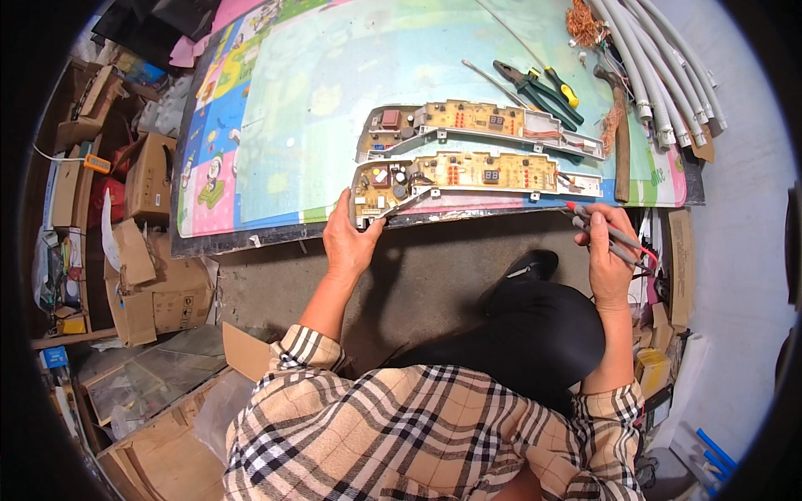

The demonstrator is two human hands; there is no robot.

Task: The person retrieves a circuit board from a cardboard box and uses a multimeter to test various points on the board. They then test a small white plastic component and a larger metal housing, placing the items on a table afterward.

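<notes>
Two long control circuit boards in pale plastic frames lie one behind the other at the table's near edge. My left hand [351, 236] grips the left end of the nearer circuit board [480, 173], thumb on its front side and fingers along its left edge. The farther circuit board [476, 122] lies just behind, with no hand on it. Off the right end of the nearer board, my right hand [608, 247] is closed around a pair of test probes [582, 219], one with a red tip. Their leads trail off to the right.
Pliers [543, 90], a yellow-and-black screwdriver [561, 86] and a hammer [621, 138] lie behind and right of the boards on the patterned mat [309, 100]. Grey corrugated hoses [660, 71] fill the far right corner. Cardboard boxes [159, 288] stand left of the table.
</notes>
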